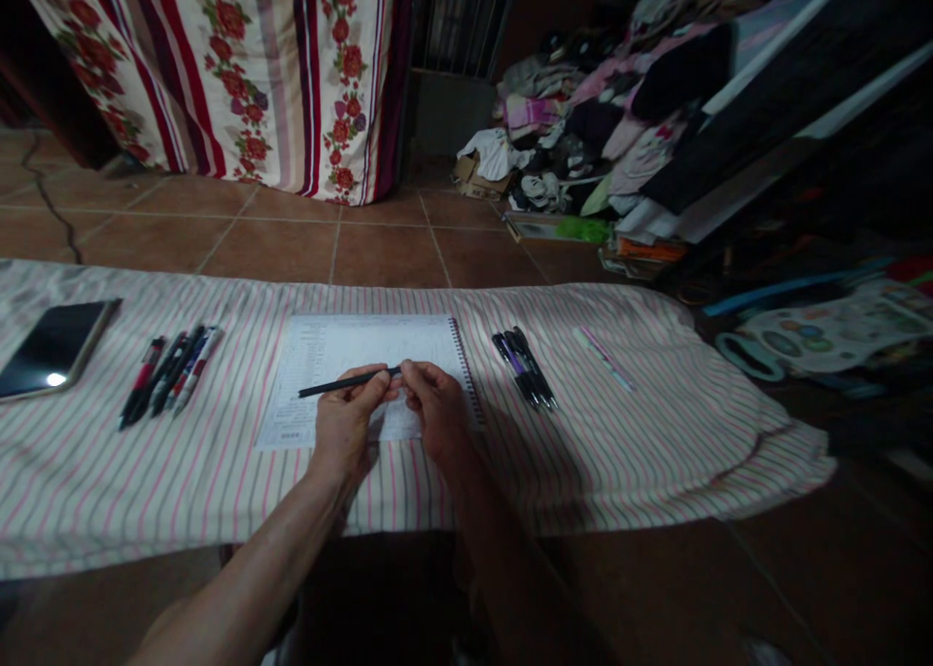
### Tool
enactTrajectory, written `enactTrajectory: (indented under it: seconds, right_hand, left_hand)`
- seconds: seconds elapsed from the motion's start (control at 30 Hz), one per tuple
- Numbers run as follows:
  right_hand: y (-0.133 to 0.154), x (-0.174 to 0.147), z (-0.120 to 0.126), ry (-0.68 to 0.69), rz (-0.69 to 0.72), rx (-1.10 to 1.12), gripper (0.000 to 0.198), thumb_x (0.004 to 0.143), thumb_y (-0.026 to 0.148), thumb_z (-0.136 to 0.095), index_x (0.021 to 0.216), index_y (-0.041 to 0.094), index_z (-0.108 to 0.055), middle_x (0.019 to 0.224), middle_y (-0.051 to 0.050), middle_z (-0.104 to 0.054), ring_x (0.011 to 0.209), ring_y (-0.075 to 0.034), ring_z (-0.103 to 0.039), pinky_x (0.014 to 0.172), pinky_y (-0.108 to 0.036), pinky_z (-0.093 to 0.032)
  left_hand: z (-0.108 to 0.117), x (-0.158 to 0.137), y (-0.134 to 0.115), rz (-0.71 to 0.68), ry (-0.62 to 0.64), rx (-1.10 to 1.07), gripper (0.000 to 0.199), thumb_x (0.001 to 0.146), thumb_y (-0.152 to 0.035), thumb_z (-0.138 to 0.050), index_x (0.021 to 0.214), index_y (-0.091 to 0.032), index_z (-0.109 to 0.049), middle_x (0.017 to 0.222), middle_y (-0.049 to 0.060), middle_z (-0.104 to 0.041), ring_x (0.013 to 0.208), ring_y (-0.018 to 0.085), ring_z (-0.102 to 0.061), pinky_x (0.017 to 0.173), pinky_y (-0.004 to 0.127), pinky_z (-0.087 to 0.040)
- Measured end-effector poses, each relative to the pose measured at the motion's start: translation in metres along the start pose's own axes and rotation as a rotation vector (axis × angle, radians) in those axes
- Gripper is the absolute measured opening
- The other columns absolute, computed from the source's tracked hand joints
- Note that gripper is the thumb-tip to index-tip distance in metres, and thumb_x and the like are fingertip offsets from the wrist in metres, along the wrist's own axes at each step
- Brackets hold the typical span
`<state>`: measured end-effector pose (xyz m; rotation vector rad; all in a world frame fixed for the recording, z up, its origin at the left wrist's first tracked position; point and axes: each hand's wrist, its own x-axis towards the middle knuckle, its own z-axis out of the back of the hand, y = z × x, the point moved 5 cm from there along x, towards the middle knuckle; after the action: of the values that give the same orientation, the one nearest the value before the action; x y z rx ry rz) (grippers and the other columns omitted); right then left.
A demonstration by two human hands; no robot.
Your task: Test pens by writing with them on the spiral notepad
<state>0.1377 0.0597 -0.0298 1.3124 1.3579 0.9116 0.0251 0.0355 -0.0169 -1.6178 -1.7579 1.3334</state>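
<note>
A slim black pen [331, 387] is held level above a spiral notebook [390, 335]. My left hand [348, 418] is closed around its middle. The fingertips of my right hand [437, 402] pinch its right end, and they hide that tip. Under both hands lies the notebook, its wire binding on the right and faint print on the page. Left of it, several pens [171, 372] with black, red and white parts lie side by side. To its right rests another bunch of black and purple pens [523, 367].
A striped cloth [641, 442] covers the table. A phone [54, 347] lies at the far left, and a thin pastel stick [604, 357] at the right. Beyond the table are a tiled floor [379, 253], a floral curtain [284, 83] and a heap of clothes [583, 122].
</note>
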Motion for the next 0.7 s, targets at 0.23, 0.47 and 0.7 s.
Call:
enactTrajectory:
  seconds: [0.23,0.47,0.7]
  right_hand:
    - [0.0032,-0.0013,-0.0016,-0.026,0.020,-0.043,0.025,0.069,0.040,-0.063,0.070,0.015,-0.063,0.047,0.007,-0.040,0.046,-0.006,-0.034,0.046,-0.022,-0.025]
    - [0.0022,-0.0046,-0.0087,0.080,-0.050,0.120,0.036,0.070,0.041,-0.064,0.099,0.020,-0.061,0.076,0.001,-0.060,0.063,-0.008,-0.051,0.054,-0.019,-0.039]
    - [0.0058,-0.0050,-0.0093,0.062,-0.002,0.016,0.030,0.073,0.045,-0.061,0.071,0.016,-0.057,0.057,0.003,-0.053,0.049,-0.006,-0.044,0.046,-0.020,-0.033]
  left_hand:
    - [-0.0017,-0.0006,0.0031,0.077,-0.048,-0.109,0.013,0.063,-0.012,-0.071,0.074,-0.010,-0.064,0.065,0.004,-0.068,0.061,0.011,-0.065,0.071,0.023,-0.052]
    - [0.0000,0.0008,-0.0018,0.058,-0.061,-0.204,0.011,0.064,-0.008,-0.069,0.074,-0.011,-0.064,0.066,0.002,-0.068,0.063,0.011,-0.066,0.069,0.023,-0.052]
    - [0.0012,-0.0007,-0.0028,0.028,-0.044,-0.134,0.024,0.057,-0.014,-0.075,0.078,-0.010,-0.064,0.062,0.004,-0.069,0.059,0.013,-0.066,0.062,0.022,-0.053]
